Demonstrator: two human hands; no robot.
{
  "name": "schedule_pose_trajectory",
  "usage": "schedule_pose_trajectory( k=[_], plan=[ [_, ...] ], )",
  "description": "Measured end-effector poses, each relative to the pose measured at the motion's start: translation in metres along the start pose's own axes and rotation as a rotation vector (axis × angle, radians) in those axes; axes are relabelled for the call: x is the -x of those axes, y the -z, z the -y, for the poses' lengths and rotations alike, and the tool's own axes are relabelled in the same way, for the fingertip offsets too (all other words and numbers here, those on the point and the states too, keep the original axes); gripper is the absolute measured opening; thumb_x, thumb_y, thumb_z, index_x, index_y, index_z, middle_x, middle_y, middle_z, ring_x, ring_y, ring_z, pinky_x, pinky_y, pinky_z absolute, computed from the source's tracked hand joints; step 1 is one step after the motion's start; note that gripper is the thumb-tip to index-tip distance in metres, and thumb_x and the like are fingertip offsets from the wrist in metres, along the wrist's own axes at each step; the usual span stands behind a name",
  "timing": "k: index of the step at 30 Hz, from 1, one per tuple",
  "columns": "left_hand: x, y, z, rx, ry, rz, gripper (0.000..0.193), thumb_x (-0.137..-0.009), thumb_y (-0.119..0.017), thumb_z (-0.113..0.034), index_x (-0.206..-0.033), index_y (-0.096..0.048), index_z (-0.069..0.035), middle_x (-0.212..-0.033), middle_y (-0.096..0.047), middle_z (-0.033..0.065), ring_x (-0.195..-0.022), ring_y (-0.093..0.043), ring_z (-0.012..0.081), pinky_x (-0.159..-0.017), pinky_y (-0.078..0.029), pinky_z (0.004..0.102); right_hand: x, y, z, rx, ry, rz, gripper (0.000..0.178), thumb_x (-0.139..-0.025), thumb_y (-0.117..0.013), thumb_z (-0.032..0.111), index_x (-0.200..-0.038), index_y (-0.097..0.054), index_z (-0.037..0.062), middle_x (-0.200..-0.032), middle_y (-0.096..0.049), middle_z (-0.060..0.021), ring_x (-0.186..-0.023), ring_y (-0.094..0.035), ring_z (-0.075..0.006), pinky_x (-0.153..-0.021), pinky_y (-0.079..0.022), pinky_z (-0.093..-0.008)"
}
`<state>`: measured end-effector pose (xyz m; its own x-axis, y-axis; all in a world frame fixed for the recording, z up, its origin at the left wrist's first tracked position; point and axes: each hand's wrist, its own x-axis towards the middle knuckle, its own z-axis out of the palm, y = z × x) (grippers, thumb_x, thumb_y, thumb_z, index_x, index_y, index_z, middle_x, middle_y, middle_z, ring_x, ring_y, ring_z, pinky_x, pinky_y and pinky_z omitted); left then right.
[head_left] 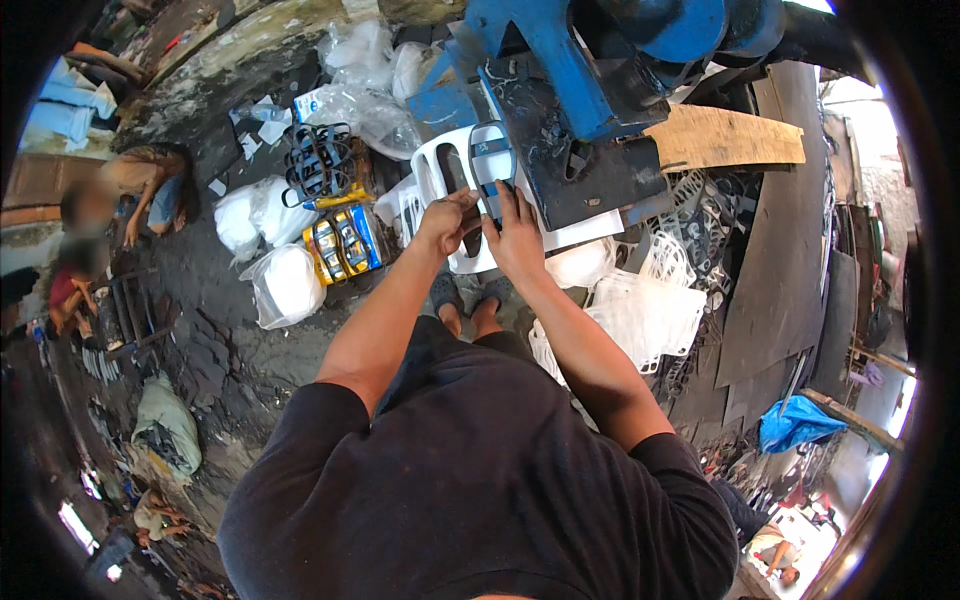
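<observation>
A white sheet point(425, 172) with long sole-shaped cut-outs lies on the blue press ahead of me. On its right part rests a dark sole-shaped cutting die point(494, 160), its bands forming an open frame. My left hand point(447, 222) is closed at the sheet, fingers curled by a cut-out's edge left of the die. My right hand point(514, 228) has its fingers bent over the near end of the die, gripping it. Both thumbs are close together; what lies under the fingers is partly hidden.
The blue press point(560, 60) with its dark block point(600, 185) stands close beyond my right hand. More dies sit on yellow boxes point(345, 245) at left, beside white plastic bags point(285, 285). Cut white sheets point(650, 315) pile at right. Other people point(150, 185) crouch farther left.
</observation>
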<state>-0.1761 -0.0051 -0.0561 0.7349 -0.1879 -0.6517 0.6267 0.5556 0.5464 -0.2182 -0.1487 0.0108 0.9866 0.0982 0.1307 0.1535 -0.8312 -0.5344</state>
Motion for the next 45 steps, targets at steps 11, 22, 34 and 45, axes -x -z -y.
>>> schedule_pose_trajectory(
  k=[11, 22, 34, 45],
  plan=[
    [0.016, -0.019, -0.014, 0.021, 0.002, -0.014, 0.033, -0.099, -0.057, -0.012, -0.129, -0.05, -0.001, -0.097, -0.064, 0.0022, -0.076, -0.06, 0.0145, -0.071, -0.054, 0.0308, 0.007, 0.013, -0.003, 0.017, 0.017, -0.022, 0.059, -0.09, -0.063, 0.028, -0.141, -0.043, 0.0049, -0.135, -0.049, -0.0262, -0.122, -0.05, -0.0433, -0.102, -0.043, -0.0472],
    [-0.005, -0.026, -0.011, -0.08, -0.009, -0.041, 0.025, -0.097, -0.055, -0.008, -0.121, -0.058, -0.005, -0.095, -0.066, -0.0003, -0.076, -0.062, 0.0111, -0.067, -0.053, 0.0312, 0.057, 0.006, -0.065, -1.361, -0.976, -0.191, 0.04, -0.1, -0.057, 0.029, -0.119, -0.052, -0.0057, -0.108, -0.061, -0.0095, -0.092, -0.06, -0.0184, -0.084, -0.051, -0.0335],
    [-0.024, -0.082, -0.057, -1.445, -0.59, -0.276, 0.027, -0.092, -0.055, -0.022, -0.093, -0.071, 0.0, -0.085, -0.067, 0.0279, -0.086, -0.065, 0.0459, -0.076, -0.05, 0.0525, 0.03, 0.023, -0.092, -1.396, -1.112, -0.336, 0.017, -0.1, -0.052, 0.015, -0.108, -0.054, 0.0008, -0.106, -0.062, -0.0084, -0.095, -0.061, -0.0203, -0.086, -0.053, -0.0331],
    [-0.096, -0.085, -0.143, -1.689, -0.561, 0.102, 0.032, -0.086, -0.059, -0.02, -0.114, -0.068, -0.008, -0.105, -0.066, 0.0273, -0.101, -0.063, 0.0424, -0.088, -0.05, 0.048, 0.021, 0.015, -0.071, -1.473, -1.022, -0.146, 0.023, -0.087, -0.05, -0.009, -0.109, -0.056, -0.0059, -0.108, -0.064, -0.015, -0.097, -0.064, -0.0276, -0.089, -0.052, -0.0418]
  ],
)
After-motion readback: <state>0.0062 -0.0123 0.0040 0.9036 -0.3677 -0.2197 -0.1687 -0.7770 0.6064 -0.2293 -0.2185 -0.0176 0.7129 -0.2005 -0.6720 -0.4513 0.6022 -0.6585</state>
